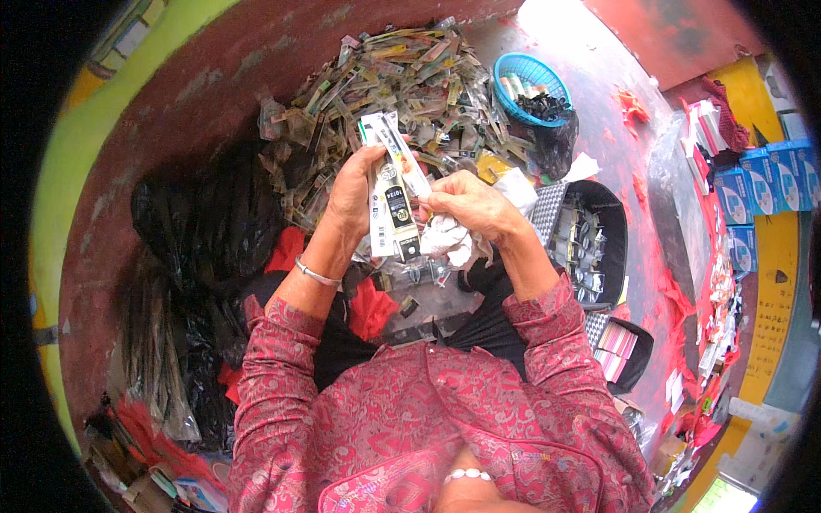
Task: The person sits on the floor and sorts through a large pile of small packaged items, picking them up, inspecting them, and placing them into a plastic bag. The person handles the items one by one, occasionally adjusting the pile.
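Note:
My left hand [353, 186] grips a small stack of long, narrow packets [385, 221], printed in white, black and yellow, which look like pen refill sleeves. A slim clear packet [405, 157] lies slanted across the top of them. At its lower end, my right hand [478, 205] pinches the edge between thumb and finger. Crumpled white cloth or tissue [452, 240] hangs under my right fingers; whether they grip it is hard to tell. Beyond both hands a big heap of similar used-looking packets [410, 83] covers the floor.
To the right stand a blue plastic basket [532, 61] with small items, a black-lined box [616, 224] of shiny packets and a smaller box [641, 359] of pink-edged cards. Black plastic bags [199, 218] lie at left by the maroon wall [186, 83]. Red scraps [369, 308] lie near my legs.

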`<state>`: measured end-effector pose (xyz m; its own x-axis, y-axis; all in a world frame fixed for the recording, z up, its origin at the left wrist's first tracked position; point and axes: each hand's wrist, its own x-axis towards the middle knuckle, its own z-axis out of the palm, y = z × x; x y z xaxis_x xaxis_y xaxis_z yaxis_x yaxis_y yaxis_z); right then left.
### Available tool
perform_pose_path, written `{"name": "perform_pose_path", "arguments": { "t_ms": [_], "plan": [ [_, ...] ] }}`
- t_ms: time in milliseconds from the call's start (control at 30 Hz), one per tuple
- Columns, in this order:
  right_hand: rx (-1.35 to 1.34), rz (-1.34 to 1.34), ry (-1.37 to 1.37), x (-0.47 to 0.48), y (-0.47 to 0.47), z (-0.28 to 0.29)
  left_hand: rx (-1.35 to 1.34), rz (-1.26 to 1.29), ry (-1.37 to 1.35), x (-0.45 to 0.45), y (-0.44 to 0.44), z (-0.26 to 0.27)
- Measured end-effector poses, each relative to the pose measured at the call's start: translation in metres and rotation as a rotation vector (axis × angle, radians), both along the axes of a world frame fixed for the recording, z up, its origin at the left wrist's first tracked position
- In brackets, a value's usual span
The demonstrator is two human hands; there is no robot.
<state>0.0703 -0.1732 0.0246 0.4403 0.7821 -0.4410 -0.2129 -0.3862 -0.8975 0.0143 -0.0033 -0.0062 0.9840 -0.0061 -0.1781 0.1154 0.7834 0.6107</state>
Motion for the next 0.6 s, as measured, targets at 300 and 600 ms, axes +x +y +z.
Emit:
{"name": "perform_pose_path", "arguments": {
  "t_ms": [300,600],
  "plan": [
    [0.073,0.113,0.074,0.009,-0.001,-0.008,0.453,-0.028,0.120,-0.003,0.004,0.006],
    [-0.034,0.143,0.053,0.006,-0.012,0.016,0.446,0.093,0.230,-0.002,0.020,0.005]
  ]
}}
